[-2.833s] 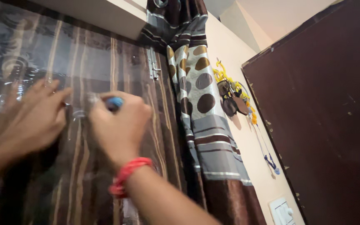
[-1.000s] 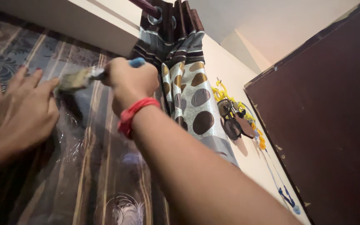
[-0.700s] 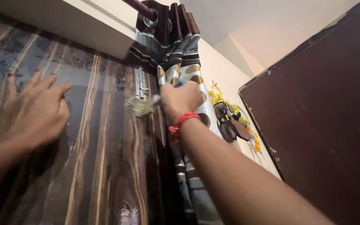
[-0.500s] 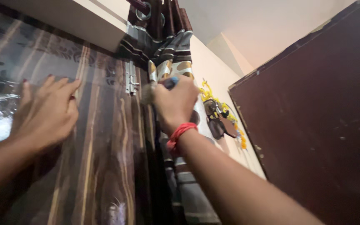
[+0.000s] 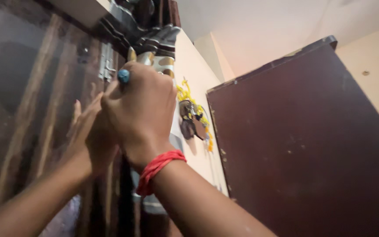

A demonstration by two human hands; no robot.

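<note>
My right hand [image 5: 141, 109] is closed around a brush; only the blue end of its handle [image 5: 123, 76] shows above my fist, and the bristles are hidden. A red thread band [image 5: 156, 169] circles that wrist. My left hand [image 5: 91, 136] lies flat with fingers spread against the glossy brown striped door [image 5: 31, 109], partly behind my right fist. Both hands are near the door's right edge, just below a metal latch [image 5: 107, 61].
A brown and grey curtain with round spots [image 5: 154, 48] hangs beside the door. Keys and a yellow ornament [image 5: 191, 118] hang on the cream wall. A dark brown door panel [image 5: 303, 145] stands open at the right.
My right hand with the brush has come left and closer to the camera, now in front of my left hand. My left hand has slid right along the door. The view has swung rightward.
</note>
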